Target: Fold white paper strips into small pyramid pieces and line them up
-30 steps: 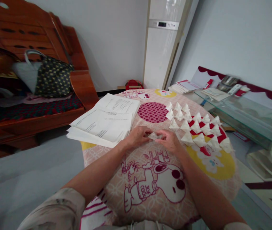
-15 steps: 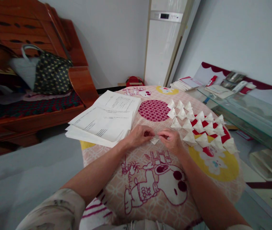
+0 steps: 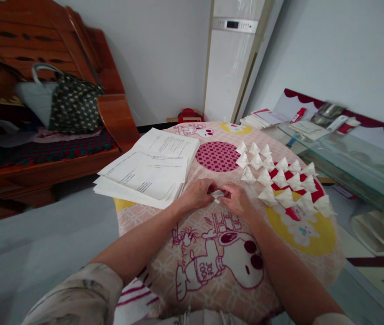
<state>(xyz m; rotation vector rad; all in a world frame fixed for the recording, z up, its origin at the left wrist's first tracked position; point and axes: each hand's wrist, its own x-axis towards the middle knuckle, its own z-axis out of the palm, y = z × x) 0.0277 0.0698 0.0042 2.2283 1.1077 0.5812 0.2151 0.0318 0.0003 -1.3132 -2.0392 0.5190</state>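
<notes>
Between my two hands is a small folded piece of white paper (image 3: 217, 194), held just above the patterned tablecloth (image 3: 192, 234). My left hand (image 3: 200, 191) pinches its left side, fingers curled. From the right, my right hand (image 3: 235, 197) grips the other side between thumb and fingers. Part of the paper is hidden behind my fingertips. Several folded white paper pyramids (image 3: 284, 178) stand in rows to the right of my right hand. A stack of printed paper sheets (image 3: 147, 169) lies to the left, close to my left forearm.
A glass-topped cabinet (image 3: 354, 153) adjoins the table on the right, with papers and metal bowls (image 3: 327, 112) on it. On the left is a wooden sofa (image 3: 117, 113) bearing a dark patterned bag (image 3: 75, 104). A tall white air conditioner (image 3: 230, 67) stands behind.
My hands have come closer together, the right one shifting left. Both now grip the folded paper from its sides. The pyramids and the stack stay where they were.
</notes>
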